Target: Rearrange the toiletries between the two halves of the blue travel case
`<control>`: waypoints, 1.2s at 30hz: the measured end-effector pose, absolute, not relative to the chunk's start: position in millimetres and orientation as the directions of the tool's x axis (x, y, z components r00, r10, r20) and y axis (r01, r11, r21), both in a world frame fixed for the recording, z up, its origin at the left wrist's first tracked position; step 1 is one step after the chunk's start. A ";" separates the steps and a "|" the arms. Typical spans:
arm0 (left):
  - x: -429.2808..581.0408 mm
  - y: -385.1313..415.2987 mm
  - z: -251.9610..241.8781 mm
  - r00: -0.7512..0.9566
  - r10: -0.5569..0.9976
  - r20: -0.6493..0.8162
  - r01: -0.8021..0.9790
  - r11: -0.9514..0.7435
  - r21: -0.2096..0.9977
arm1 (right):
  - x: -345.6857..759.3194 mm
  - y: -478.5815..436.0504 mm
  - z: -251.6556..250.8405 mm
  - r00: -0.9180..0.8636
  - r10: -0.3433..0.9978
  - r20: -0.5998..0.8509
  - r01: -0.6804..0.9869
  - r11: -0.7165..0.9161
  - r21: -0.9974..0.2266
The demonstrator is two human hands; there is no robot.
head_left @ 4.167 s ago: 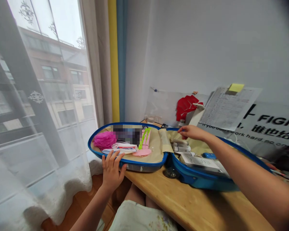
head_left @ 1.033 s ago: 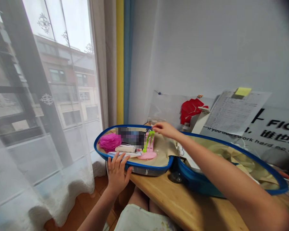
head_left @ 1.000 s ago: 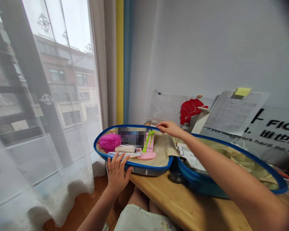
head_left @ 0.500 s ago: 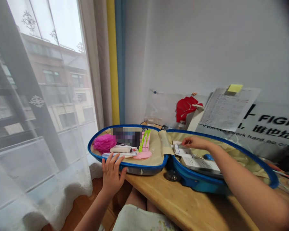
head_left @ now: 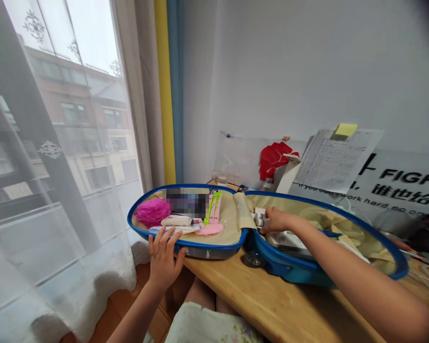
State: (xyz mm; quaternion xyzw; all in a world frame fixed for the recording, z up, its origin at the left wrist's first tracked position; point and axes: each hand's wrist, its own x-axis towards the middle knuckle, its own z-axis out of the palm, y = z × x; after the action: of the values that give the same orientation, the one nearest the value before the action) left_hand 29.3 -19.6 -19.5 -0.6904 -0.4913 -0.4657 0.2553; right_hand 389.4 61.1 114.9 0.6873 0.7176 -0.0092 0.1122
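A blue suitcase [head_left: 207, 251] lies opened flat on the desk, its two halves side by side. My left hand [head_left: 166, 257] rests on the near rim of the left half, fingers stretched and spread over the edge. Close to its fingertips are a white tube [head_left: 177, 222], a pink oval item [head_left: 210, 229] and a magenta bath puff [head_left: 152, 212]. Inside the right half, my right hand [head_left: 280, 220] has its thumb and fingers closed around small white bottles [head_left: 259, 219] near the hinge side. A white box [head_left: 286, 240] lies below that hand, partly hidden by the arm.
Green and pink sachets [head_left: 213, 207] lie in the left half, beside a blurred-out item. The wooden desk [head_left: 236, 281] carries the case, with a wheel [head_left: 253, 259] showing between the halves. Clipped papers [head_left: 338, 159] stand behind; a sheer curtain [head_left: 64, 214] hangs left.
My right hand has moved left and slightly down, from a pinch above the white bottles to a grasp around them. My left hand stays on the rim. The view has shifted slightly.
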 end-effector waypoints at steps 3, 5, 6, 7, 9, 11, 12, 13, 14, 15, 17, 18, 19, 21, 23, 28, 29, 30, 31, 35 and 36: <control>29.7 -20.3 -18.3 0.081 0.436 0.896 0.917 -0.385 0.105 | 386.2 61.0 115.3 -0.059 0.986 -0.156 0.981 0.086 0.173; 30.0 -20.7 -17.6 0.077 0.443 0.893 0.918 -0.381 0.110 | 386.0 61.5 116.1 -0.088 0.984 -0.154 0.976 0.116 0.184; 30.1 -20.8 -17.4 0.079 0.442 0.894 0.919 -0.380 0.107 | 385.9 61.6 116.6 -0.101 0.983 -0.153 0.974 0.130 0.186; 30.2 -20.9 -17.2 0.082 0.438 0.895 0.919 -0.381 0.102 | 385.8 61.6 117.0 -0.114 0.981 -0.155 0.972 0.142 0.185; 30.4 -21.0 -16.9 0.093 0.424 0.901 0.920 -0.383 0.085 | 385.4 61.3 118.0 -0.138 0.977 -0.162 0.970 0.166 0.177; 30.4 -21.0 -16.6 0.098 0.416 0.904 0.921 -0.383 0.076 | 385.4 60.8 119.2 -0.160 0.972 -0.173 0.968 0.189 0.164; 30.4 -21.0 -16.5 0.097 0.419 0.903 0.921 -0.381 0.079 | 385.8 60.6 120.1 -0.172 0.969 -0.177 0.967 0.200 0.156; 30.4 -21.1 -16.3 0.094 0.425 0.900 0.922 -0.379 0.082 | 386.7 60.5 121.2 -0.183 0.967 -0.178 0.966 0.210 0.147; 30.3 -21.1 -16.2 0.093 0.430 0.898 0.922 -0.377 0.086 | 388.0 60.6 122.5 -0.195 0.965 -0.176 0.966 0.220 0.137; 30.2 -21.2 -16.1 0.091 0.433 0.897 0.923 -0.376 0.088 | 390.0 60.8 124.1 -0.206 0.964 -0.170 0.965 0.229 0.126; 30.2 -21.3 -16.1 0.090 0.432 0.898 0.922 -0.376 0.089 | 395.7 62.1 127.7 -0.224 0.963 -0.151 0.966 0.240 0.098; 30.4 -21.3 -16.2 0.089 0.431 0.898 0.922 -0.377 0.090 | 399.4 63.0 129.6 -0.227 0.964 -0.140 0.967 0.240 0.081; 30.5 -21.3 -16.4 0.086 0.433 0.897 0.922 -0.377 0.094 | 403.6 64.3 131.6 -0.228 0.965 -0.131 0.969 0.238 0.062; 30.9 -21.1 -17.2 0.080 0.439 0.895 0.921 -0.376 0.102 | 412.6 67.1 135.8 -0.226 0.967 -0.116 0.973 0.231 0.032; 31.2 -20.9 -18.2 0.081 0.440 0.895 0.921 -0.376 0.101 | 420.2 69.8 140.5 -0.206 0.975 -0.087 0.978 0.203 -0.047; 31.4 -21.0 -18.7 0.078 0.447 0.891 0.923 -0.369 0.105 | 411.0 72.0 156.9 -0.029 0.999 -0.023 0.749 0.006 -0.663; 31.4 -21.1 -18.4 0.078 0.444 0.893 0.924 -0.369 0.103 | 402.3 71.9 160.4 -0.009 0.999 -0.048 0.682 -0.029 -0.731; 31.5 -21.1 -18.1 0.081 0.439 0.895 0.924 -0.370 0.098 | 391.3 71.9 163.6 -0.002 0.997 -0.076 0.639 -0.057 -0.767; 31.4 -21.1 -17.8 0.085 0.433 0.897 0.924 -0.371 0.091 | 378.5 72.3 166.3 -0.004 0.995 -0.099 0.624 -0.075 -0.778; 31.1 -20.4 -17.7 0.095 0.425 0.900 0.925 -0.371 0.078 | 317.2 78.7 168.1 -0.139 0.983 -0.123 0.747 0.023 -0.665; 31.0 -20.1 -17.9 0.096 0.426 0.900 0.926 -0.370 0.077 | 301.2 81.9 166.2 -0.196 0.972 -0.132 0.775 0.071 -0.629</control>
State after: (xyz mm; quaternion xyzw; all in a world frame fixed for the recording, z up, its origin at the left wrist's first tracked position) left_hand 31.0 -20.1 -17.9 -0.6884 -0.4911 -0.4594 0.2720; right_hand 301.2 81.9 166.2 0.6124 0.7129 -0.2995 -0.1645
